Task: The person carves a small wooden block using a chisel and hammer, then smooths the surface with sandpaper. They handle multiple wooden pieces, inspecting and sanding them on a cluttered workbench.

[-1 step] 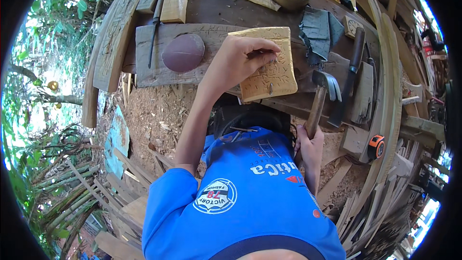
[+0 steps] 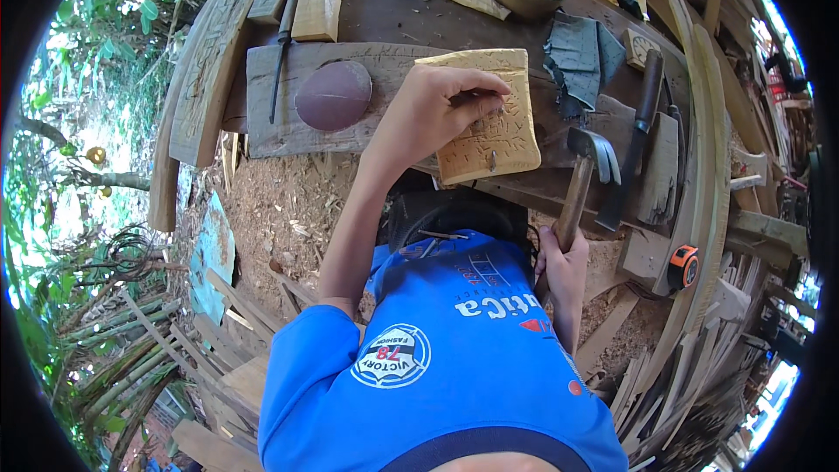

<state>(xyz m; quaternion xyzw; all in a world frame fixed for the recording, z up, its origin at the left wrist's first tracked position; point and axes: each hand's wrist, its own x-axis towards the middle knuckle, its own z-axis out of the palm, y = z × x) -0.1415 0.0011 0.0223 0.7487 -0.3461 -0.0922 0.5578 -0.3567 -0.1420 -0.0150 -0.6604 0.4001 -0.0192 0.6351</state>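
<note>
My left hand hovers at a pale yellow wooden piece, thumb and forefinger pinched together. A small greyish tip shows at the pinch, too small to name. Many short dark slivers or marks cover the face of the wood, and one small metal-looking bit shows near its lower edge. Down at the right, my right hand is closed round the wooden handle of a claw hammer. The hammer's head points up and away, to the right of the wooden piece and apart from it.
On the workbench plank lie a round purplish sanding disc and a thin screwdriver-like tool. A long dark-bladed knife, a blue-grey cloth and an orange tape measure are at the right. Wood strips and shavings surround me.
</note>
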